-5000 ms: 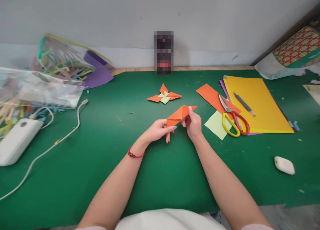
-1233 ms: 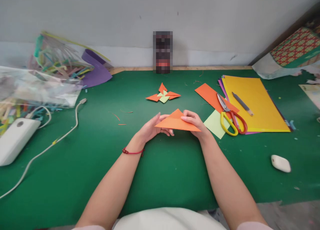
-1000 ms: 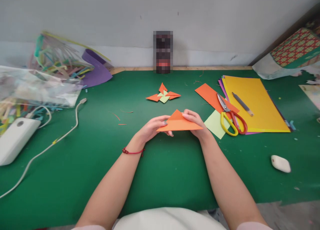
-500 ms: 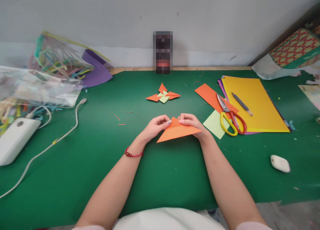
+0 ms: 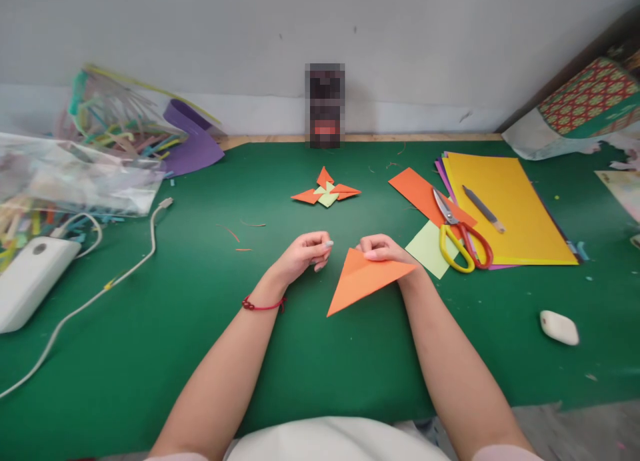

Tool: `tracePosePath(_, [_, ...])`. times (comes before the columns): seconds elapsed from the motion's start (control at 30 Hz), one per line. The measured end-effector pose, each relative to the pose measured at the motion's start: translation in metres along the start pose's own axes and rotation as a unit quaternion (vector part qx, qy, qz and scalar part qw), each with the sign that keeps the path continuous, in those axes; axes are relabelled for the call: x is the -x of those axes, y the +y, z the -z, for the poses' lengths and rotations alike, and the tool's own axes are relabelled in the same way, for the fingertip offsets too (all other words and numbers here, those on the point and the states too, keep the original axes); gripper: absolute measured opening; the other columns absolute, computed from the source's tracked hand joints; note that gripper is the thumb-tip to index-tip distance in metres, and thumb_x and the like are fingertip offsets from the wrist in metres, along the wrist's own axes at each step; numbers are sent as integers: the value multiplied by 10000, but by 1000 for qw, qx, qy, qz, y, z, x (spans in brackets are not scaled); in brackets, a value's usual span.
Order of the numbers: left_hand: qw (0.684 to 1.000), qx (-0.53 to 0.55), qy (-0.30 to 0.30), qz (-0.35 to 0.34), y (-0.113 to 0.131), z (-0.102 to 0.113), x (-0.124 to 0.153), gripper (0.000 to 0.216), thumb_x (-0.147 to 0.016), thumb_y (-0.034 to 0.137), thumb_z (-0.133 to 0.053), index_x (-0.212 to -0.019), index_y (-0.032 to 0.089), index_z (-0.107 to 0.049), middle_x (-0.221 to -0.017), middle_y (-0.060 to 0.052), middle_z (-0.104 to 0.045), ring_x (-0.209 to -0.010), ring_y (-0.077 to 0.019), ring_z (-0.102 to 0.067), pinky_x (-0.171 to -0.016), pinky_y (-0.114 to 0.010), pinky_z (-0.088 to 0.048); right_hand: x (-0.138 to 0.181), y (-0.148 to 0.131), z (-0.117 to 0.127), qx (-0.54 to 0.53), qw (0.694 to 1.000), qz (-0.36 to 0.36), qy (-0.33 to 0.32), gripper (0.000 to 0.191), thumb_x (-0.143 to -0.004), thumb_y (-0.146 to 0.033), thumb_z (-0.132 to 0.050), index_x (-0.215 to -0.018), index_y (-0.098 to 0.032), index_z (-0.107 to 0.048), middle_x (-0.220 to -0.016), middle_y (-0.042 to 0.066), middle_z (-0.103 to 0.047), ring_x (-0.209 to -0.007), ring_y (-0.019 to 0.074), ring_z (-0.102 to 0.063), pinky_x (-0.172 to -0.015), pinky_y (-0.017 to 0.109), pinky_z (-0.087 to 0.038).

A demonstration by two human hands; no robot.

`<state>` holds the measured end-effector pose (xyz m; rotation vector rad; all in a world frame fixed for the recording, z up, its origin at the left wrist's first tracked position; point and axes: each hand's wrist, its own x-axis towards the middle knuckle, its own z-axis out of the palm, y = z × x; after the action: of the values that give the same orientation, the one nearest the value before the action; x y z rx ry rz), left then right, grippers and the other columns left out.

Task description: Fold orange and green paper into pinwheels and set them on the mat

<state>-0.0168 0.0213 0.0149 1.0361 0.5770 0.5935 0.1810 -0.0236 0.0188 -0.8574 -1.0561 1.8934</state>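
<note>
My right hand pinches an orange folded paper triangle near its top corner, with the thumb on the near face. The triangle is tilted, one point hanging down to the left over the table. Left of it and apart from the paper, my left hand has its fingers curled together with nothing seen in them. Beyond both hands lies a folded paper star with orange points and a pale green centre.
Scissors with yellow and red handles lie across an orange strip and a pale green square. Yellow sheets carry a grey pen. A white power bank, cable and plastic bag occupy the left.
My left hand has let go of the paper triangle and drawn a little left. The triangle, held only by my right hand, has swung so that its left point hangs lower.
</note>
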Motion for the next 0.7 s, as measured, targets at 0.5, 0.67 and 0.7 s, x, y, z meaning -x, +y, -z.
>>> tracePosePath(0.5, [989, -50, 132, -54, -6, -3, -6, 385, -756, 517, -603, -872, 150, -619, -798, -55, -673, -737, -144, -629, -714, -276, -496, -6, -1, 0, 39, 985, 72, 155, 304, -630, -336, -674, -509, -185, -440, -535, -48, -394, -507, 88, -329, -516, 243, -206])
tracePosePath(0.67, [985, -149, 81, -30, -5, -4, -5, 306, -703, 448, -671, -746, 151, -615, -753, -25, -652, -727, -135, -605, -738, -277, -488, -5, 0, 2, 30, 992, 42, 115, 282, -620, -289, -653, -492, -181, -426, -520, -52, -369, -493, 83, -313, -515, 245, -186])
tracePosePath(0.7, [985, -157, 70, -24, -5, -3, -5, 292, -707, 436, -665, -750, 151, -616, -753, -24, -651, -727, -134, -603, -745, -281, -486, -5, 1, 2, 24, 992, 41, 113, 279, -620, -275, -645, -488, -181, -419, -515, -52, -361, -493, 84, -312, -516, 245, -184])
